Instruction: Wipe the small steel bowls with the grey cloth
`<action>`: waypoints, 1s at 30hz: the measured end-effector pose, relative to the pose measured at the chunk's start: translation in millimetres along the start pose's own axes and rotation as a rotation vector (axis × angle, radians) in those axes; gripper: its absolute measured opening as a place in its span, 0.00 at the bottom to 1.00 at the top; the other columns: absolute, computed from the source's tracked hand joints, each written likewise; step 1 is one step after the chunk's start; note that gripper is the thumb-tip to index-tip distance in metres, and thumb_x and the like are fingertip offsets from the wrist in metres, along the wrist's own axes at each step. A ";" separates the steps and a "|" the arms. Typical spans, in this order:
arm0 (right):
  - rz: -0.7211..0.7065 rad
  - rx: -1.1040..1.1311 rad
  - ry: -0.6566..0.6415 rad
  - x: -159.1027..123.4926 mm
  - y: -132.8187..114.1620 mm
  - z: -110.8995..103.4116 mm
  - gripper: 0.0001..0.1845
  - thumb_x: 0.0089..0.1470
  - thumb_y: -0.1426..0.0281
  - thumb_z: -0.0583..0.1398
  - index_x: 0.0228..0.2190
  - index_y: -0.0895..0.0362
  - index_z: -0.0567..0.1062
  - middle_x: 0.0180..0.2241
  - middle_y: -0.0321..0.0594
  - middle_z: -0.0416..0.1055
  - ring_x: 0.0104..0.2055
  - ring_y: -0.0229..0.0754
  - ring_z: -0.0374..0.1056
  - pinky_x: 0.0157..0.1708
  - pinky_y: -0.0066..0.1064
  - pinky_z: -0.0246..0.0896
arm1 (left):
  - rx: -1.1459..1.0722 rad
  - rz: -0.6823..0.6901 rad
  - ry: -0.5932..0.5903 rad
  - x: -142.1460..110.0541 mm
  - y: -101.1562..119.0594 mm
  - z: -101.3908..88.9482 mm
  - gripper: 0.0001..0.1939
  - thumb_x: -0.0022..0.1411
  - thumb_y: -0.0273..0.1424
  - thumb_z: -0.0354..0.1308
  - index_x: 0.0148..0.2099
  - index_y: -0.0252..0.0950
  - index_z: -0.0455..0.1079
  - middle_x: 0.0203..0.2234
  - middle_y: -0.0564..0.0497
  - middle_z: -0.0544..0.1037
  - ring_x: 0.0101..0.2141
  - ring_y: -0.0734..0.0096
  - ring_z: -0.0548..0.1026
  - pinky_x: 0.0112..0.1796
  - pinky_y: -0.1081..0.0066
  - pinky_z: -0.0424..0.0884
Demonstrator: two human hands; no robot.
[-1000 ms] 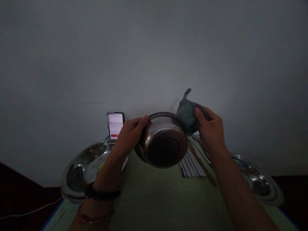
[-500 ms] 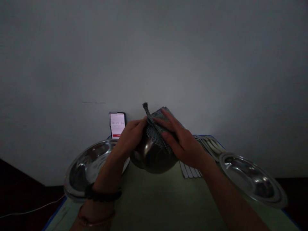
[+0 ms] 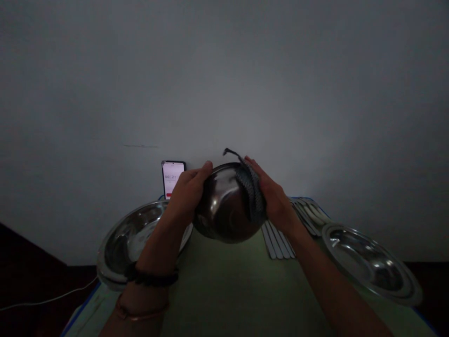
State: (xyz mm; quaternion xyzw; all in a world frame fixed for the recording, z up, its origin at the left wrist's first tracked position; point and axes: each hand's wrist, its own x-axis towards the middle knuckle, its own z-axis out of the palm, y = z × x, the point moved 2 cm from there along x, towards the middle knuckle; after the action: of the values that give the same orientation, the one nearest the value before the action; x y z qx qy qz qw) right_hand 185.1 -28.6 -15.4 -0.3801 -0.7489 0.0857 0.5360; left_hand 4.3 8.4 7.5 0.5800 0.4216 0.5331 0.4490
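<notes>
A shiny metal bowl (image 3: 224, 206) is held up above the table, its rounded outer side facing me. My left hand (image 3: 191, 189) grips its left edge, with the thumb on top near the rim. On the right side, my right hand (image 3: 275, 199) presses a grey checked cloth (image 3: 254, 192) against the bowl's outside. One thin corner of the cloth sticks up over the rim. The fingers of my right hand are partly hidden behind the cloth.
Left stands a large metal basin (image 3: 115, 248); behind it a phone (image 3: 173, 178) showing a timer leans on the wall. Several flat-handled pieces of cutlery (image 3: 278, 243) lie to the right, beside a metal dish (image 3: 368, 262). All rest on a greenish table (image 3: 224, 290).
My right hand and the cloth have slid from the top of the bowl down to its right side. More of the bowl's outer surface now shows.
</notes>
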 end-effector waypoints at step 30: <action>-0.154 -0.566 0.026 -2.7 -21.7 20.3 0.26 0.63 0.70 0.46 0.61 0.56 0.60 0.64 0.37 0.56 0.69 0.47 0.39 0.67 0.51 0.38 | -0.262 0.040 0.107 -16.9 -11.9 62.6 0.22 0.65 0.47 0.47 0.39 0.38 0.76 0.40 0.47 0.81 0.46 0.65 0.75 0.50 0.70 0.66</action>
State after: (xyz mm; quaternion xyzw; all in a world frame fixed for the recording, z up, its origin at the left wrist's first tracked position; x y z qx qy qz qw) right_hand 157.4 -39.7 -14.1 -0.4575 -0.7629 -0.1723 0.4231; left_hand 65.3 -9.5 -9.8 0.4954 0.3599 0.6228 0.4870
